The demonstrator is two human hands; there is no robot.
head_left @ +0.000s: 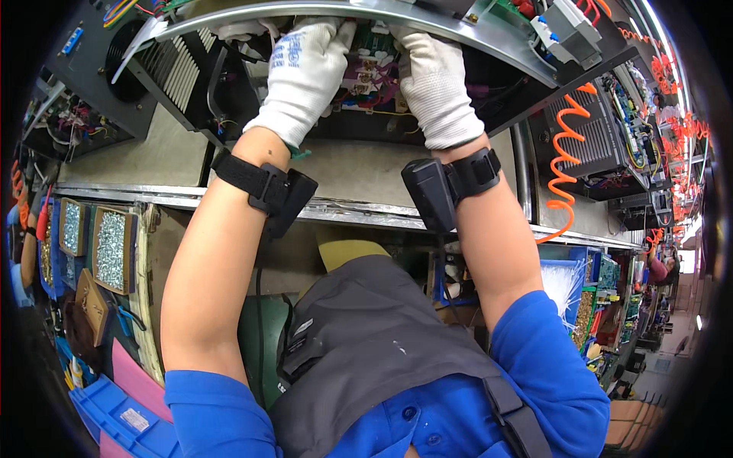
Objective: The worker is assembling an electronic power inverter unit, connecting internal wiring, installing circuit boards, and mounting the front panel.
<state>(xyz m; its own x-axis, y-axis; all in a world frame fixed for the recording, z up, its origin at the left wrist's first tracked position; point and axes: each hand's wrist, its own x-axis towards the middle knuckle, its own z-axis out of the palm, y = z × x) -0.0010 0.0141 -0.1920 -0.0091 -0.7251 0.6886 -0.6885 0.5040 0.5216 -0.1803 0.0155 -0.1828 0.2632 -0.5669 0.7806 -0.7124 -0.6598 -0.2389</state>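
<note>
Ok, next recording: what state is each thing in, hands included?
Left hand, gloved, reaching into the chassis; grip unclear
Right hand, gloved, also inside; grip unclear
Chassis, open, insides showing
Straps, fastened around both wrists
Hose, coiled, hanging
Wooden tray, filled with small metal parts
Apron, worn

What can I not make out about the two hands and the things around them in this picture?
In the head view:
Fingertips of the left hand and right hand, and anything they may grip: hidden by the metal bar and the hands themselves.
Far side of the black housing: cut off by the upper edge.
Exact kind of the silver parts: too small.
Rest of the co-worker at far left: lost in the dark lens rim.
</note>
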